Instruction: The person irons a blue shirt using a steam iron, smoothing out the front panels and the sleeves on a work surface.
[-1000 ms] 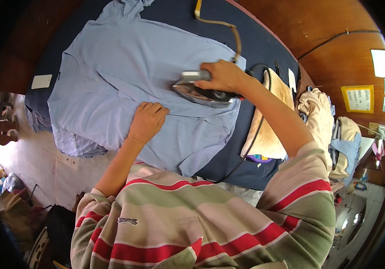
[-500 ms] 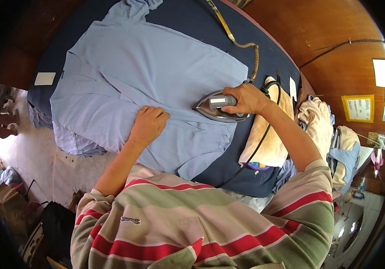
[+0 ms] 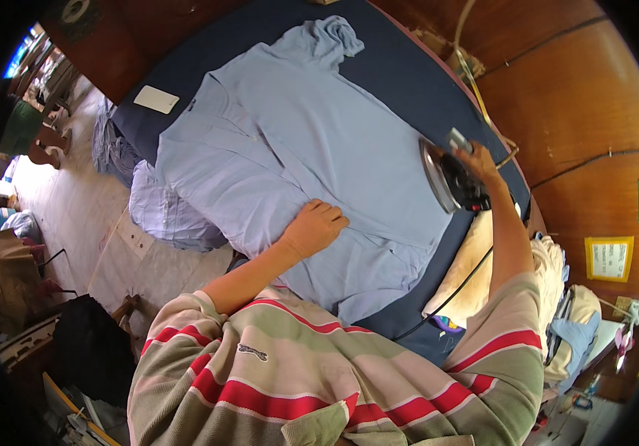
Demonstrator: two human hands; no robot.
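A light blue shirt (image 3: 297,141) lies spread flat on a dark blue ironing table (image 3: 401,67). My left hand (image 3: 316,227) rests knuckles-up on the shirt's lower front, fingers curled, pressing the cloth. My right hand (image 3: 479,163) grips the handle of a dark electric iron (image 3: 446,178) at the shirt's right edge; the iron is tipped up so its metal soleplate faces the shirt. A black cord (image 3: 453,290) runs from the iron down past my right forearm.
A white card (image 3: 156,99) lies on the table's left corner. More pale blue cloth (image 3: 163,212) hangs off the table's near left side. A cream cloth (image 3: 468,267) and piled garments (image 3: 565,327) lie at the right. Wood-panelled wall behind; cluttered floor at left.
My right hand has carried the iron from the middle of the shirt to its right edge and tipped it up on its end. My left hand stays on the shirt.
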